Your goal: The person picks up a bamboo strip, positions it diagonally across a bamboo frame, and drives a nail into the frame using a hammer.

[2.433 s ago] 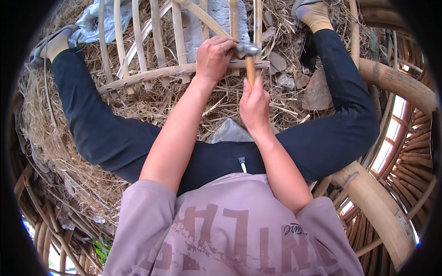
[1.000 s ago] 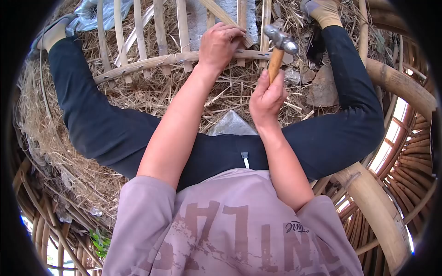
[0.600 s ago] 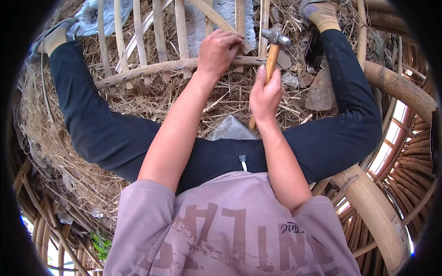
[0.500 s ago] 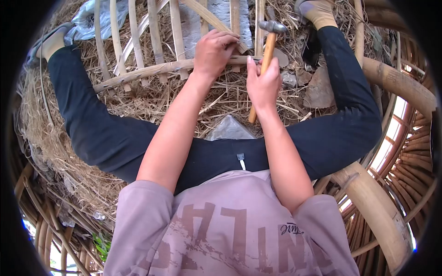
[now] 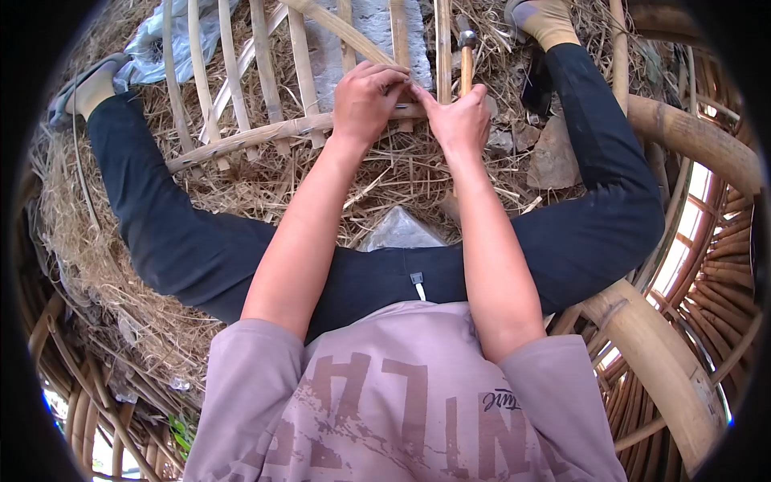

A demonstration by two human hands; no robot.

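My left hand point(image 5: 365, 103) is closed in a pinch over the curved bamboo rail point(image 5: 277, 131); whatever its fingertips hold is too small to make out. Close beside it, my right hand point(image 5: 460, 120) wraps the wooden handle of a hammer point(image 5: 467, 66), whose metal head points away from me. The right thumb meets the left fingertips above the rail. Several flat bamboo slats point(image 5: 301, 68) cross the rail and run away from me. A diagonal strip point(image 5: 341, 30) lies over some of them, ending near my left hand.
Straw point(image 5: 305, 189) covers the ground between my legs. A grey slab point(image 5: 325, 60) lies under the slats, and a pointed grey block point(image 5: 399, 229) sits near my lap. Stones point(image 5: 554, 157) lie to the right. Thick bamboo poles point(image 5: 654, 361) curve along the right side. A plastic bag point(image 5: 173, 40) is at upper left.
The hammer has swung from leaning over my right hand to pointing away, its head lower and farther off. My right thumb has moved left to the left fingertips. The left hand stays nearly in place.
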